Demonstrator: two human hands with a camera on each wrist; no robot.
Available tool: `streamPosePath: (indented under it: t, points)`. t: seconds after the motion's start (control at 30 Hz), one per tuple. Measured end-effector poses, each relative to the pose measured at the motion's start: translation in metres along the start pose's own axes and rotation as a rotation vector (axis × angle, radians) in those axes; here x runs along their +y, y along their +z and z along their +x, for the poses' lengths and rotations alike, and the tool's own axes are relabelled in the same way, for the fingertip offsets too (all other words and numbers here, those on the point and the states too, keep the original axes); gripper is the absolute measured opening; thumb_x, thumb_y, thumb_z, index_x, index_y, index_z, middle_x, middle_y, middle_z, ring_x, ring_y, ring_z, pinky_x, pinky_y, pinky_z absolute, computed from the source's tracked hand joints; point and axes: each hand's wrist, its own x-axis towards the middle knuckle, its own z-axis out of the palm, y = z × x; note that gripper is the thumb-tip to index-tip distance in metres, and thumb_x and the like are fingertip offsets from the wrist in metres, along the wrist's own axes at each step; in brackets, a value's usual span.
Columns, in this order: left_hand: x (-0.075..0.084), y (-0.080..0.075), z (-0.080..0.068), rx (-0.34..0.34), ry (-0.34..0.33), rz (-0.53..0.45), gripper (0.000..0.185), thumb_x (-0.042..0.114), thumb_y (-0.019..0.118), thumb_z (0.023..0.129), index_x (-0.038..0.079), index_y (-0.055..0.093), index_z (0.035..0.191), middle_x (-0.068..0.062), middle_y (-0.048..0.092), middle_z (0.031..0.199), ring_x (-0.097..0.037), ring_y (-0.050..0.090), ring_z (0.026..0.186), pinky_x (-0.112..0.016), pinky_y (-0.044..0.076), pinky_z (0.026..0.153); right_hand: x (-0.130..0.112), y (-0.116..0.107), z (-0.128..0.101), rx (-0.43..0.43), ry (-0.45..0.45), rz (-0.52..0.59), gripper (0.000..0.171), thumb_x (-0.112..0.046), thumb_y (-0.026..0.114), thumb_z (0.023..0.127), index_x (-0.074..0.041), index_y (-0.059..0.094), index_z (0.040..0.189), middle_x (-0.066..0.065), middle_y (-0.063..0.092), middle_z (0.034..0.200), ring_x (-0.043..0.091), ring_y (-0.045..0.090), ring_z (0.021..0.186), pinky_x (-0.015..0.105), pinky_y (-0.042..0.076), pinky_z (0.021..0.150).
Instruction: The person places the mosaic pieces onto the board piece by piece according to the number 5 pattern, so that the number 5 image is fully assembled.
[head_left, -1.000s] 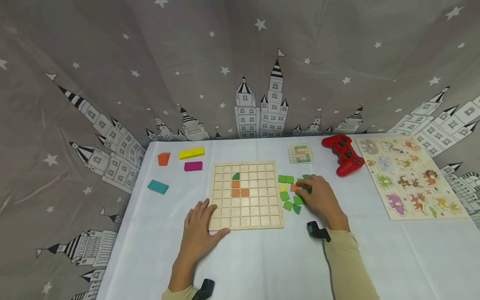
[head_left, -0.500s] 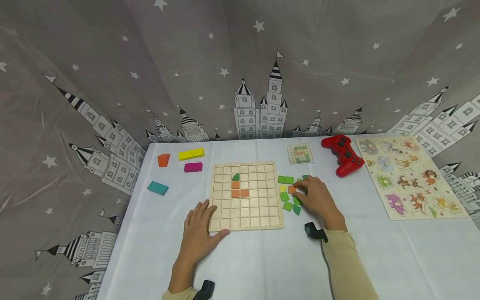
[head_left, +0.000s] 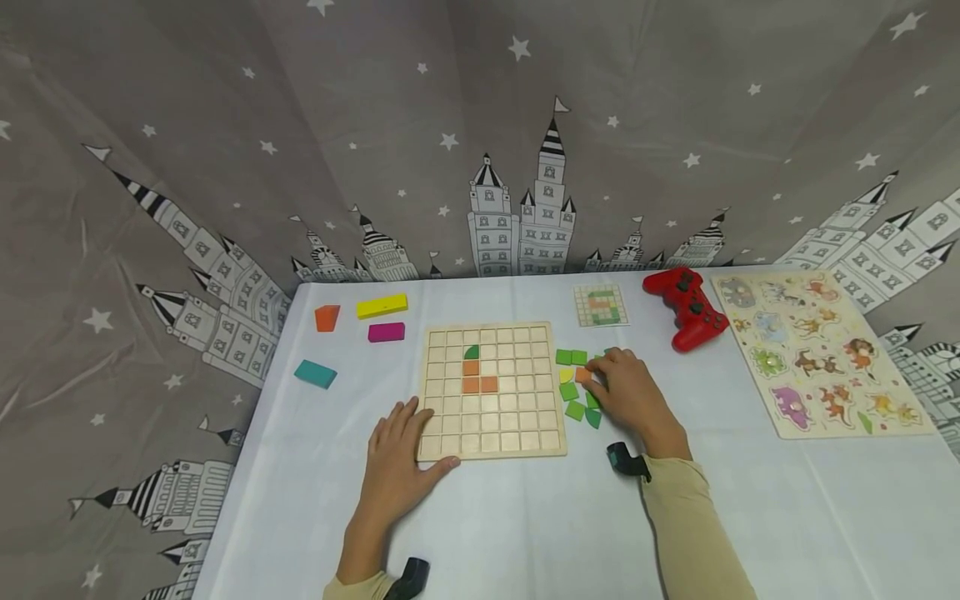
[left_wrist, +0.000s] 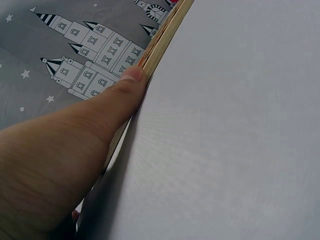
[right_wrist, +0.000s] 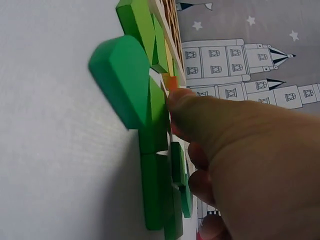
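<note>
1. Resting flat on the white tablecloth (head_left: 525, 517), the left hand (head_left: 397, 471) has fingers straight & relaxed, fingertips at the near-left corner of the square wooden grid board (head_left: 517, 433); thumb presses along the board's near edge (left wrist view (left_wrist: 165, 37)).
2. Right hand (head_left: 633, 396) sits to the right of the board w/ fingers curled; thumb & fingertips pinch a small orange square tile (head_left: 582, 375), which lies on the cloth at that hand's left, betw. board and hand. Right wrist view shows just a sliver of the orange at the thumb tip (right_wrist: 171, 82).
3. Loose green wooden tiles (head_left: 570, 392) crowd round the right hand's fingertips, some squares, some w/ a curved edge; one small yellow piece (head_left: 565, 377) lies just left of the orange tile.
4. On the board, ahead of the left hand: a green quarter-round tile (head_left: 472, 352) above three orange square tiles (head_left: 478, 384) in an L.
5. Beyond the right hand: small printed pattern card (head_left: 601, 306), red game controller (head_left: 686, 308); far right, a wooden animal peg puzzle (head_left: 821, 354).
6. Beyond the left hand, well apart: orange (head_left: 327, 317), yellow (head_left: 382, 306), magenta (head_left: 386, 332) & teal (head_left: 315, 373) blocks.
</note>
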Motion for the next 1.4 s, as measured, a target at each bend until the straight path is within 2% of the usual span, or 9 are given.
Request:
streamPosePath:
  t: [0.23, 0.43, 0.73, 1.03, 1.4]
  points:
    - [0.000, 0.001, 0.000, -0.005, 0.001, -0.003, 0.090, 0.066, 0.075, 0.078, 0.014, 0.051, 0.146, -0.014, 0.036, 0.164, -0.039, 0.024, 0.155, -0.065, 0.018, 0.123, -0.010, 0.006, 0.000, 0.042, -0.055, 0.031, 0.036, -0.033, 0.071, 0.096, -0.007, 0.072, 0.121, 0.010, 0.064, 0.111, 0.026, 0.055, 0.105, 0.044, 0.052, 0.096]
    - [0.000, -0.001, 0.000, -0.015, -0.010, -0.023, 0.089, 0.064, 0.076, 0.078, 0.014, 0.050, 0.148, -0.014, 0.035, 0.165, -0.038, 0.023, 0.156, -0.063, 0.016, 0.124, -0.040, 0.018, 0.007, 0.058, -0.163, 0.080, 0.032, -0.032, 0.072, 0.095, -0.009, 0.074, 0.119, 0.004, 0.060, 0.100, 0.020, 0.049, 0.092, 0.035, 0.044, 0.079]
    - [0.000, 0.000, 0.001, -0.021, -0.022, -0.029, 0.090, 0.065, 0.075, 0.078, 0.014, 0.051, 0.148, -0.013, 0.035, 0.165, -0.038, 0.022, 0.156, -0.064, 0.016, 0.124, -0.082, 0.035, 0.017, 0.051, -0.275, 0.080, 0.029, -0.032, 0.071, 0.096, -0.013, 0.073, 0.118, 0.003, 0.065, 0.109, 0.022, 0.057, 0.100, 0.040, 0.051, 0.093]
    - [-0.001, -0.003, 0.000, -0.017, -0.024, -0.020, 0.089, 0.065, 0.075, 0.078, 0.014, 0.050, 0.147, -0.013, 0.035, 0.165, -0.038, 0.022, 0.156, -0.063, 0.016, 0.125, -0.094, 0.034, 0.018, 0.034, -0.259, 0.071, 0.027, -0.032, 0.072, 0.095, -0.015, 0.074, 0.116, 0.004, 0.067, 0.113, 0.025, 0.058, 0.102, 0.044, 0.051, 0.094]
    - [0.001, -0.002, -0.001, -0.027, -0.029, -0.029, 0.090, 0.065, 0.075, 0.078, 0.014, 0.050, 0.148, -0.012, 0.034, 0.166, -0.037, 0.021, 0.157, -0.063, 0.015, 0.125, -0.089, 0.038, 0.017, 0.055, -0.205, 0.070, 0.019, -0.029, 0.071, 0.095, -0.018, 0.075, 0.110, 0.002, 0.068, 0.106, 0.022, 0.057, 0.093, 0.042, 0.050, 0.088]
